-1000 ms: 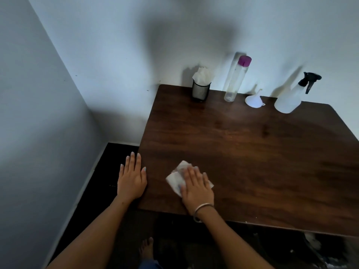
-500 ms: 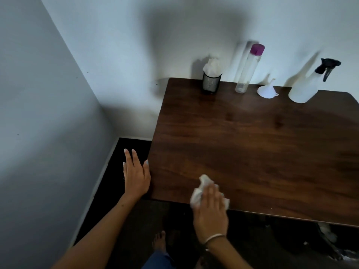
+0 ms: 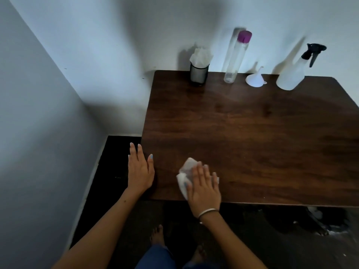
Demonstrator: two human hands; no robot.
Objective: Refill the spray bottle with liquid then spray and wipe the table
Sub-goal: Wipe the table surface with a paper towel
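My right hand (image 3: 204, 186) lies flat with straight fingers on a crumpled white tissue (image 3: 185, 172), pressing it onto the dark wooden table (image 3: 252, 133) near the front left corner. My left hand (image 3: 140, 168) rests open on the table's left edge, fingers straight. Against the back wall stand a translucent spray bottle (image 3: 291, 74) with a black trigger head, a white funnel (image 3: 254, 79) lying mouth-down, and a tall clear bottle (image 3: 236, 57) with a purple cap.
A dark mesh cup (image 3: 199, 73) stuffed with white tissues stands at the back left of the table. Walls close in behind and on the left. The floor below is dark; my bare feet (image 3: 157, 235) show under the front edge.
My right hand pulled the tissue back to the table's front edge, then pushed it forward onto the surface again. The left hand stayed on the left edge.
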